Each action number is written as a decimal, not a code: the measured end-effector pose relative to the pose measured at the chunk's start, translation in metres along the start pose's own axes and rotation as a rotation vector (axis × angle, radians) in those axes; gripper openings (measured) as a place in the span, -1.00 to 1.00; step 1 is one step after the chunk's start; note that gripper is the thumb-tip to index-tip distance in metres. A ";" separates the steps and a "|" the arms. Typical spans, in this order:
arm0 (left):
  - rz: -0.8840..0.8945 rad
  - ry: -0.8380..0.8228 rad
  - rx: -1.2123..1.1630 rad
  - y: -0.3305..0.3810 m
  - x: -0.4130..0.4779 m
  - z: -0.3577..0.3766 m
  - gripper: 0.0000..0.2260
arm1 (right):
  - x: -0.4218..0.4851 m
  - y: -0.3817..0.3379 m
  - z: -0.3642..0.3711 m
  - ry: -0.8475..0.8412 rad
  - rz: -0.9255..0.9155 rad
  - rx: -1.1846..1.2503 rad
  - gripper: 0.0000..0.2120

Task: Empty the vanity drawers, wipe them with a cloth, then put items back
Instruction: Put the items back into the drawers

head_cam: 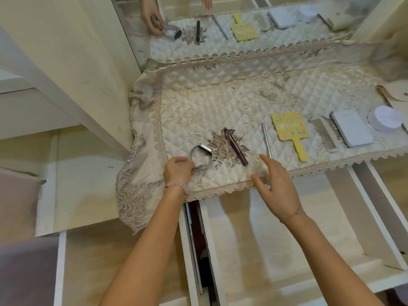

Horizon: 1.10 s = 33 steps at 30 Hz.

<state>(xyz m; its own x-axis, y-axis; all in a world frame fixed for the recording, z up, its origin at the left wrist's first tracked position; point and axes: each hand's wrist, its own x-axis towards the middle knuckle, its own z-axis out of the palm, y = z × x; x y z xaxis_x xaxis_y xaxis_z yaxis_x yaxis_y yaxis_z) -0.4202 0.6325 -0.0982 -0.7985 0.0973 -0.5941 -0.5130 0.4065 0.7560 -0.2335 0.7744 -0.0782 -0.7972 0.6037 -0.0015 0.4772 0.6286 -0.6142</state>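
My left hand [178,171] pinches a silver bangle-like ring [201,159] that lies on the quilted lace cloth [220,102] covering the vanity top. My right hand [276,188] hovers open over the cloth's front edge, fingers spread, holding nothing. On the cloth lie a dark brown pencil [235,149], a thin pink pencil [266,140], a yellow hand mirror [291,132], a metal comb [323,134], a white flat case [351,130] and a round white jar [385,119]. Below the top, two drawers stand pulled out: the left drawer [110,261] and the right drawer [265,250].
A mirror [242,23] behind the vanity reflects the items and hands. A cream cabinet side [88,62] stands at the left. Metal slide rails [194,239] show in the gap between the drawers. A cream pouch [395,96] lies at the far right.
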 end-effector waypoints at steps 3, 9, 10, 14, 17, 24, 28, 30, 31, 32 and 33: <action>-0.042 -0.105 -0.156 -0.004 -0.010 -0.002 -0.80 | -0.005 -0.002 -0.001 0.004 0.009 0.005 -0.50; -0.051 -0.303 -0.313 -0.018 -0.032 -0.005 -0.82 | -0.019 -0.001 -0.010 0.034 0.023 -0.009 -0.49; -0.041 -0.318 -0.314 -0.019 -0.036 -0.006 -0.81 | -0.021 0.000 -0.013 0.042 0.022 -0.019 -0.49; -0.015 -0.334 -0.310 -0.020 -0.052 -0.005 -0.79 | -0.031 0.005 -0.023 0.076 0.036 -0.057 -0.48; -0.010 -0.353 -0.338 -0.019 -0.066 -0.003 -0.79 | -0.042 0.009 -0.033 0.106 0.057 -0.076 -0.47; 0.068 -0.470 -0.369 -0.024 -0.112 0.011 -0.81 | -0.075 0.025 -0.067 0.184 0.082 -0.088 -0.47; 0.101 -0.515 -0.362 -0.026 -0.142 0.031 -0.89 | -0.098 0.042 -0.091 0.219 0.098 -0.100 -0.47; 0.108 -0.536 -0.347 -0.030 -0.159 0.045 -0.87 | -0.111 0.055 -0.104 0.236 0.108 -0.096 -0.48; 0.115 -0.539 -0.338 -0.033 -0.168 0.054 -0.85 | -0.117 0.062 -0.111 0.243 0.111 -0.092 -0.48; 0.122 -0.539 -0.331 -0.036 -0.177 0.063 -0.83 | -0.122 0.070 -0.119 0.246 0.113 -0.089 -0.48; 0.125 -0.540 -0.330 -0.038 -0.187 0.074 -0.83 | -0.128 0.078 -0.127 0.246 0.113 -0.088 -0.47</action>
<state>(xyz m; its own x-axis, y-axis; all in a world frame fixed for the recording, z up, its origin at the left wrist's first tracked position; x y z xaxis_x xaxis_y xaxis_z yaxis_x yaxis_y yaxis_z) -0.2284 0.6657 -0.0365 -0.6317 0.6042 -0.4857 -0.5648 0.0704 0.8222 -0.0473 0.8086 -0.0261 -0.6282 0.7667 0.1323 0.5970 0.5841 -0.5500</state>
